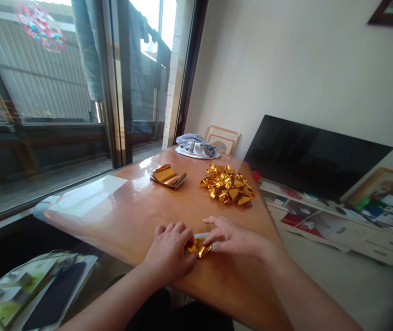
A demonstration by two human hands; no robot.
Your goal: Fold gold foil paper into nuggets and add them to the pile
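Near the front edge of the wooden table, a sheet of gold foil paper point(199, 247), partly folded, lies between my two hands, with a white strip showing along its far side. My left hand point(173, 250) has its fingers curled and pinches the left end of the foil. At the right end, my right hand point(229, 236) grips the foil between thumb and fingertips, its index finger raised. Farther back is a pile of folded gold foil pieces point(227, 184). To its left sits a stack of flat gold foil sheets point(168, 176).
The brown table point(130, 220) carries a white sheet point(89, 195) at left and a heap of cloth point(198, 147) at the far end. A stool with a power strip point(1, 312) and a dark phone point(56, 294) stands lower left. A television point(316, 156) is at right.
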